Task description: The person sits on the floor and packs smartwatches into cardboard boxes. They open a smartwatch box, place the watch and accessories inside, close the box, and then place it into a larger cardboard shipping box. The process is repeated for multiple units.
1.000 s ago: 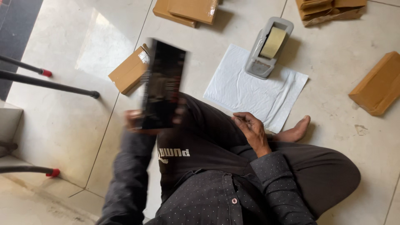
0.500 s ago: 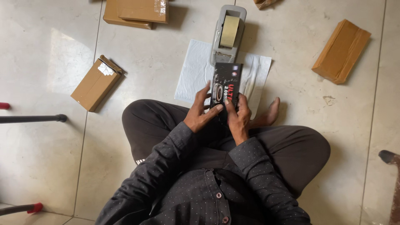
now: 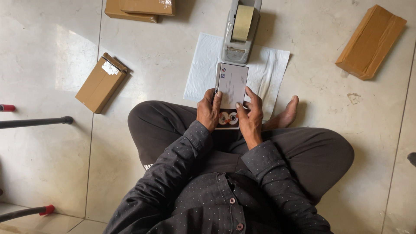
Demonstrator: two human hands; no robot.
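Both hands held a flat printed box over the lap, above a white sheet on the floor.

The person sat cross-legged on pale floor tiles (image 3: 164, 56), and the left hand (image 3: 209, 110) and the right hand (image 3: 250, 116) gripped the flat box (image 3: 232, 89) from either side — fingers curled round its long edges, thumbs lying on its pale grey face, so each hand was closed on the box rather than spread. The box stood lengthwise away from the body, its far end over the white sheet (image 3: 271, 65) and just short of the grey tape dispenser (image 3: 239, 32) resting at the sheet's far edge. A bare foot (image 3: 286, 113) touched the sheet's near corner. Brown cardboard parcels lay around — one (image 3: 100, 82) to the left, one (image 3: 370, 41) well apart to the right, and a stack (image 3: 138, 8) at the top edge.
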